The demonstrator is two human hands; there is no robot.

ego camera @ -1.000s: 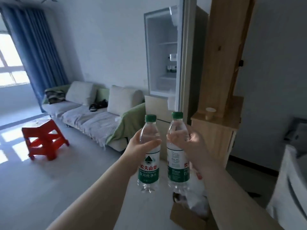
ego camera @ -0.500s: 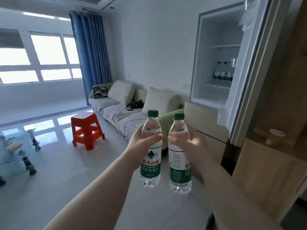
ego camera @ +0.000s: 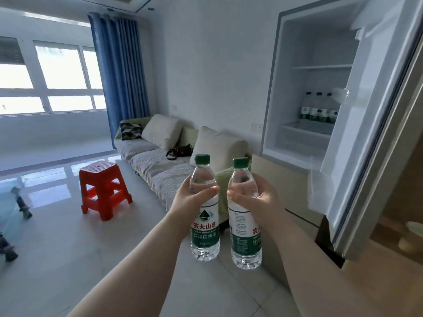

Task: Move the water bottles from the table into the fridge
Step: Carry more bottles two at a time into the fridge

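Observation:
My left hand (ego camera: 188, 199) grips a clear water bottle (ego camera: 204, 234) with a green cap and green label, held upright. Beside it my right hand (ego camera: 257, 199) grips a second, matching water bottle (ego camera: 245, 243), also upright. The two bottles are a small gap apart, out in front of me. Up and to the right stands the fridge (ego camera: 320, 92) with its upper compartment open. Three more green-labelled bottles (ego camera: 318, 110) stand in a row on its lower shelf. The open fridge door (ego camera: 366, 133) hangs at the right, close to my right arm.
A sofa (ego camera: 164, 165) with cushions runs along the wall behind the bottles. A red plastic stool (ego camera: 103, 188) stands on the tiled floor at the left. A wooden cabinet (ego camera: 400, 259) with a cup sits at the far right. Blue curtains (ego camera: 119, 72) hang by the window.
The view has swung left and closed in on the fridge, whose inside and shelved bottles now show larger. Both hands still hold their bottles upright in the same way.

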